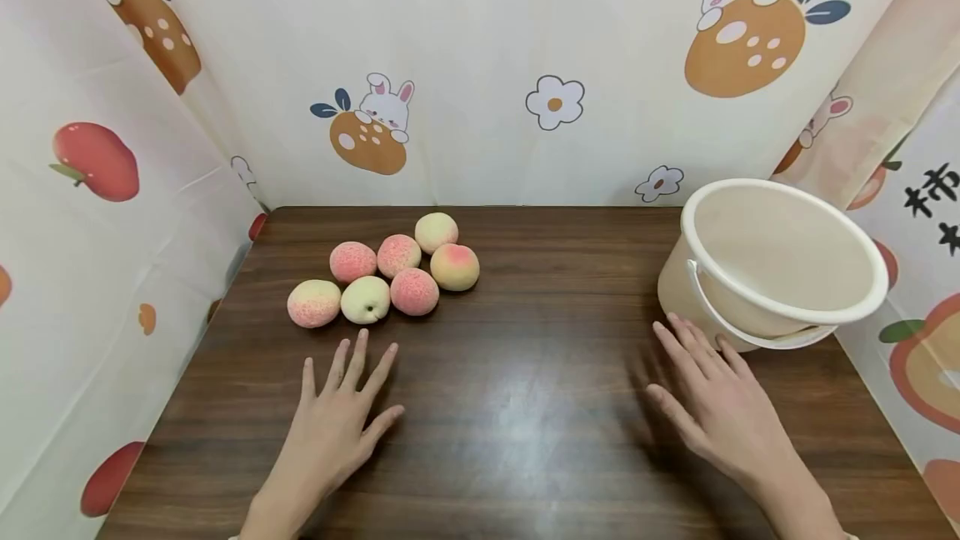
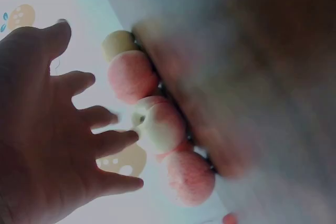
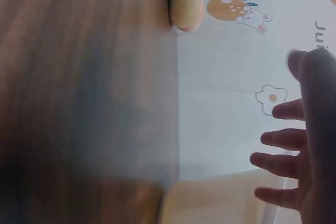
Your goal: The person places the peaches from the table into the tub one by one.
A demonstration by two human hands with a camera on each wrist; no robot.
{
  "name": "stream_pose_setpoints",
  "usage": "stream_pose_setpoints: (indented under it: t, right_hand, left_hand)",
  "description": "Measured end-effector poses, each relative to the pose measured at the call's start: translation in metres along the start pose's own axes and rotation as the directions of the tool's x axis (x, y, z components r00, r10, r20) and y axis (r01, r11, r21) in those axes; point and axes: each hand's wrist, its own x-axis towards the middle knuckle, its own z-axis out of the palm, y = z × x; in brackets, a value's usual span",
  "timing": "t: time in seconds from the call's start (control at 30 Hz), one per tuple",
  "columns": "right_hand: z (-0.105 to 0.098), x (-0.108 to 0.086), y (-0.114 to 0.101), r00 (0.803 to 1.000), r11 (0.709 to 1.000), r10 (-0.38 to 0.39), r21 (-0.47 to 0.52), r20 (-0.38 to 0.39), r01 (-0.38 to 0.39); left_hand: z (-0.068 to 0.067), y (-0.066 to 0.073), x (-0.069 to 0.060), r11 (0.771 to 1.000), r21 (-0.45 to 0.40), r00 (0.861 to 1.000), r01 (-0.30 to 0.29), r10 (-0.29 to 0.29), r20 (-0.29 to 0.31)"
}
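So, seven peaches (image 1: 399, 256) sit on the worktop (image 1: 525, 357) at 12 o'clock from the left hand (image 1: 333, 427), the nearer one, fingers (image 1: 356, 363) splayed wide, holding nothing. The right hand (image 1: 723, 407) is empty and spread too, bucket (image 1: 675, 283) at 1 o'clock.

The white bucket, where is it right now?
In the head view, the white bucket stands on the right side of the brown table, just beyond the right hand, with the peaches off to its left.
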Motion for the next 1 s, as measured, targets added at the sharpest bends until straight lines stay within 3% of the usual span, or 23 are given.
stream_pose_setpoints:
  t: [0.13,0.33,0.5,0.6,0.7,0.83,0.9,1.0]
  right_hand:
    - [-0.008,0.007,0.000,0.981,0.998,-0.025,0.046,-0.194,0.034]
    - [-0.022,0.018,-0.003,0.906,0.989,0.028,0.143,-0.422,0.036]
    - [-0.042,0.032,-0.006,0.800,0.980,0.133,0.199,-0.585,-0.017]
    - [-0.057,0.039,-0.004,0.724,0.965,0.248,0.230,-0.644,-0.126]
    - [-0.067,0.040,0.007,0.654,0.935,0.355,0.250,-0.668,-0.251]
    - [-0.074,0.036,0.030,0.586,0.852,0.509,0.274,-0.631,-0.445]
    - [-0.077,0.033,0.039,0.539,0.757,0.637,0.315,-0.551,-0.573]
    - [-0.086,0.031,0.051,0.453,0.571,0.818,0.405,-0.355,-0.714]
  left_hand:
    - [-0.007,-0.002,0.007,0.999,0.015,0.995,-0.051,0.052,-0.080]
    - [-0.019,-0.005,0.021,0.988,0.068,0.963,-0.138,0.150,-0.225]
    - [-0.027,-0.010,0.034,0.980,0.104,0.919,-0.168,0.194,-0.342]
    - [-0.030,-0.014,0.043,0.976,0.122,0.898,-0.180,0.213,-0.385]
    - [-0.032,-0.016,0.052,0.973,0.134,0.888,-0.187,0.225,-0.400]
    - [-0.033,-0.018,0.062,0.974,0.138,0.895,-0.178,0.218,-0.388]
    - [-0.033,-0.019,0.066,0.976,0.140,0.901,-0.170,0.211,-0.379]
    - [-0.033,-0.021,0.073,0.976,0.150,0.906,-0.159,0.204,-0.372]
